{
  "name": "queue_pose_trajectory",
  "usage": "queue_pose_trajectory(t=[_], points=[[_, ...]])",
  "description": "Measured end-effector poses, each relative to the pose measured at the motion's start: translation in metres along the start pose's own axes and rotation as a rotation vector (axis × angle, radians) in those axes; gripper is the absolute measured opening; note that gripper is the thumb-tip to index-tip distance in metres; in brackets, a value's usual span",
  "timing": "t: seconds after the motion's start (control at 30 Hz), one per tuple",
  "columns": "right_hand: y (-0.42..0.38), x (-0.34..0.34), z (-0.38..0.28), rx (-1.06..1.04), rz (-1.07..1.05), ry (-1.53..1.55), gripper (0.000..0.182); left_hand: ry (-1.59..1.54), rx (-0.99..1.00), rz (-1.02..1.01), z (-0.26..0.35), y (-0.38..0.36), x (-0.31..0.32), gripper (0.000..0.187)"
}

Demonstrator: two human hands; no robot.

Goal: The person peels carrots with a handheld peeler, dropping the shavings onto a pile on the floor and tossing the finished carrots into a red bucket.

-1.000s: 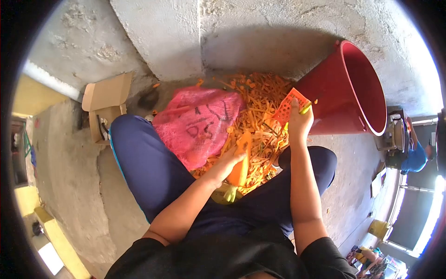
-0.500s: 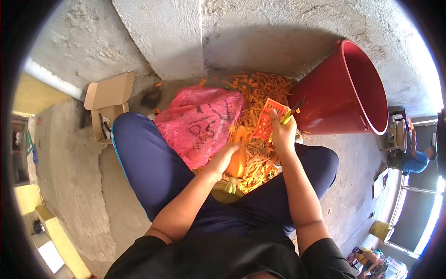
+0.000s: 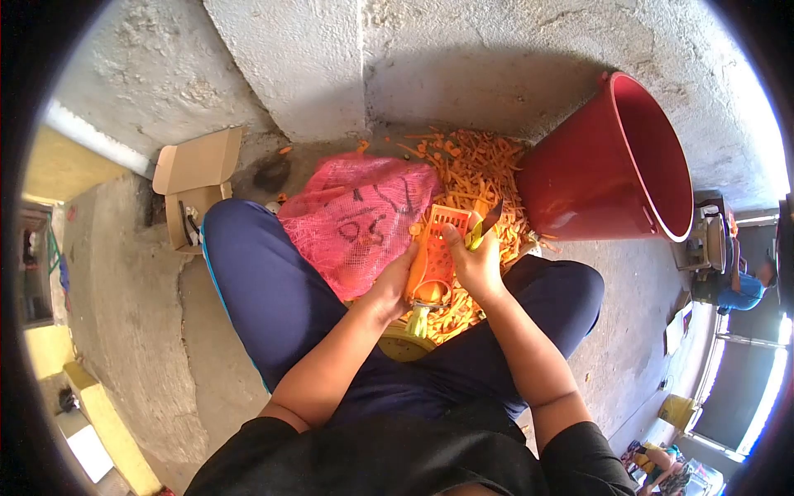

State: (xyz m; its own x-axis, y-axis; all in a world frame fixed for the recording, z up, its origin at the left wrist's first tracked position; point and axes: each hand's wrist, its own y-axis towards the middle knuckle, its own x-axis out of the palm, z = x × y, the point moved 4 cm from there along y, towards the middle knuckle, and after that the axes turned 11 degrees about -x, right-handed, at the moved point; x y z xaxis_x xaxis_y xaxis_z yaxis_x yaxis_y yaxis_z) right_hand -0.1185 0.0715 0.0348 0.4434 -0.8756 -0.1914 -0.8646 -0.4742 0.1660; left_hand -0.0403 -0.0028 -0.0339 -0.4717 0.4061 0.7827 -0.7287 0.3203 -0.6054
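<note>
My left hand [image 3: 395, 283] is wrapped round a peeled orange vegetable [image 3: 419, 263], whose pale green stem end points toward me. My right hand [image 3: 478, 263] grips an orange perforated peeler [image 3: 441, 244], which lies against the vegetable and covers part of it. A knife [image 3: 493, 217] with a dark blade and a yellow-green handle is also in my right hand. Orange peelings [image 3: 475, 169] are heaped below and beyond both hands. Part of a yellowish container [image 3: 400, 348] shows between my legs.
A pink mesh sack [image 3: 356, 219] with dark markings lies left of the peelings. A large red bucket [image 3: 583, 165] leans at the right by the wall. An open cardboard box [image 3: 197, 169] is at the left. People are at the far right, one in a blue shirt [image 3: 742, 291].
My right hand has moved left and toward me, bringing the peeler from beside the vegetable onto it. The knife moved along with that hand. My left hand has shifted slightly.
</note>
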Motion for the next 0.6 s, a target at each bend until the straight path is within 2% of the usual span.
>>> queue_pose_trajectory(t=[0.07,0.17,0.27,0.37,0.47,0.6], points=[[0.002,-0.001,-0.004,-0.046,0.019,-0.061,0.015,0.081,0.003,0.007,0.001,-0.003,0.003,0.044],[0.006,-0.004,-0.008,0.045,0.021,-0.106,0.014,0.106,-0.015,0.048,0.001,-0.004,0.002,0.044],[0.007,-0.006,-0.005,-0.005,0.017,-0.164,0.013,0.108,-0.014,0.022,0.003,-0.006,0.007,0.045],[0.008,-0.007,-0.006,0.038,0.008,-0.212,0.013,0.191,0.014,0.017,0.005,-0.006,0.006,0.045],[0.01,-0.007,-0.002,-0.017,0.04,-0.157,0.013,0.125,0.002,0.072,0.007,-0.007,0.012,0.046],[0.013,-0.012,0.003,0.017,0.073,-0.236,0.012,0.237,0.011,0.045,0.005,-0.006,0.007,0.044]])
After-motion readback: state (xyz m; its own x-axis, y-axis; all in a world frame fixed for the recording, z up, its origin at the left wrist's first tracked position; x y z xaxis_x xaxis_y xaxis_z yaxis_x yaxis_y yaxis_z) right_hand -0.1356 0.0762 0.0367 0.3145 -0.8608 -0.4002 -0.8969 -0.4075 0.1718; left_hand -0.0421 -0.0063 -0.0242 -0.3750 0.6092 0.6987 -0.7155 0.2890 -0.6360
